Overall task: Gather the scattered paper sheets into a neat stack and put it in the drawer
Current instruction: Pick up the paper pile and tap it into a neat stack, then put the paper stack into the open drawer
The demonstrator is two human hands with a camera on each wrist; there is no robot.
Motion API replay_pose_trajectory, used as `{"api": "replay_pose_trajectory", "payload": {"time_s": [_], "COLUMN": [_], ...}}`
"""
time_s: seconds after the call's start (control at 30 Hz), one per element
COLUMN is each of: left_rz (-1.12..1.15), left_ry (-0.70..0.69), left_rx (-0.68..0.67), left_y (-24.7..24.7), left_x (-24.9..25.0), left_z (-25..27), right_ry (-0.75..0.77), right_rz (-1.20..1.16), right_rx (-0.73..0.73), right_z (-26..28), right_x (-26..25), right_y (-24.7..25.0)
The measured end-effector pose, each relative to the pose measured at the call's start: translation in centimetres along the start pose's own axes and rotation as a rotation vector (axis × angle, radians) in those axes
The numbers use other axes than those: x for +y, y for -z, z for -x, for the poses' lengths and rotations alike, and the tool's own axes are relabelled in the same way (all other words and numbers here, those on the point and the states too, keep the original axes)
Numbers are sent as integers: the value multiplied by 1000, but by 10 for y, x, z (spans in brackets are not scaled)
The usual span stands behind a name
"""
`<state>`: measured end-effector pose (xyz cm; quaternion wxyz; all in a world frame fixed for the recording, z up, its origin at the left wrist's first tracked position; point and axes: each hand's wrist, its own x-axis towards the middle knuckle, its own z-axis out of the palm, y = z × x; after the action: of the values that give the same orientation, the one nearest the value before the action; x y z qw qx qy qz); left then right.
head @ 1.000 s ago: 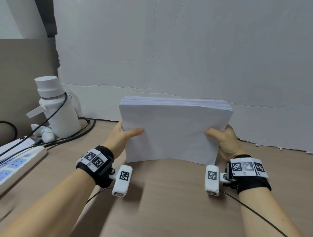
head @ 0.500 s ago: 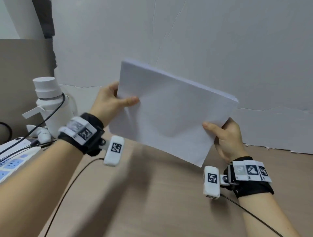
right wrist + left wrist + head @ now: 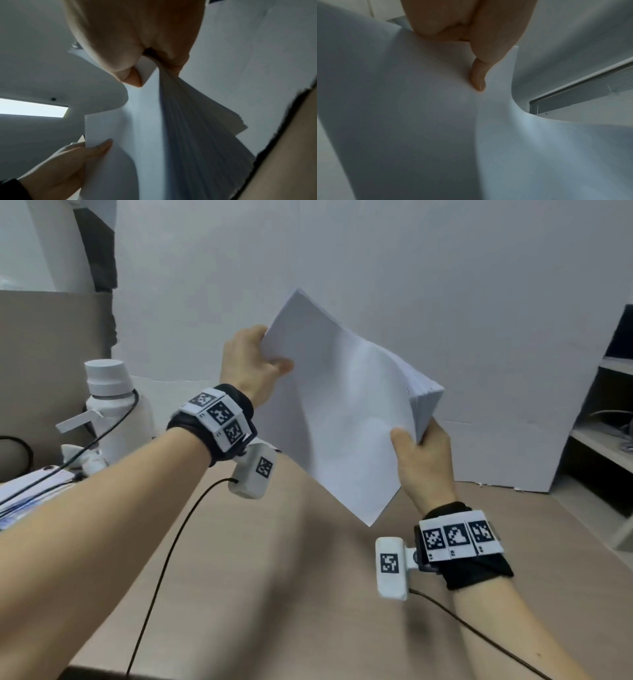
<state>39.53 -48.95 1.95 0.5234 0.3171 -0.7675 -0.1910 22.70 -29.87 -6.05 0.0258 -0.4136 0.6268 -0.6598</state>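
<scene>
The paper stack hung tilted at mid-frame above the bench, the left hand pinching its upper corner and the right hand clamped on its lower right edge, where the sheets fanned loose. To square it well, both grips probably wanted easing so the sheets could drop level onto one edge before any tightening.

The paper stack between the hands is plain white, shaded grey-blue along its fanned edge. Both wrists carry black bands with white tags printed in black square patterns. Left of the left hand stands a white bottle. Below the hands, the table is light wood-grain brown.
</scene>
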Motion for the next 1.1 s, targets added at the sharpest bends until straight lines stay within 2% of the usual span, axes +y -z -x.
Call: {"api": "replay_pose_trajectory", "payload": {"time_s": [0.07, 0.17, 0.23, 0.3, 0.4, 0.57, 0.63, 0.7, 0.8, 0.9, 1.03, 1.1], "left_rz": [-17, 57, 334, 556, 536, 192, 194, 312, 820, 1229, 1481, 1507], "left_ry": [80, 256, 443, 556, 519, 260, 185, 166, 377, 601, 887, 1026], "left_rx": [-120, -407, -592, -681, -638, -468, -356, -254, -215, -342, -552, -725], "left_y": [10, 37, 51, 56, 46, 8, -9, -23, -47, -76, -114, -139], "left_x": [0, -10, -15, -15, -6, 55, 87, 118, 169, 229, 300, 318], "left_z": [12, 36, 62, 90, 113, 141, 156, 173, 198, 224, 258, 278], "right_ry": [-27, -119, -153, -165, -183, -113, -98, -81, -65, -73, -127, -163], "right_rz": [-56, -224, -253, -241, -178, 31, 61, 67, -1, -77, -130, -174], "right_rx": [13, 22, 13, 29, 65, 110, 151, 207, 349, 496, 653, 719], "right_z": [10, 34, 51, 66, 84, 113, 126, 143, 174, 206, 248, 270], "right_x": [-12, -21, -26, -30, -39, -61, -75, -91, -119, -142, -157, -160], "right_y": [20, 54, 71, 85, 103, 145, 172, 209, 273, 331, 393, 422]}}
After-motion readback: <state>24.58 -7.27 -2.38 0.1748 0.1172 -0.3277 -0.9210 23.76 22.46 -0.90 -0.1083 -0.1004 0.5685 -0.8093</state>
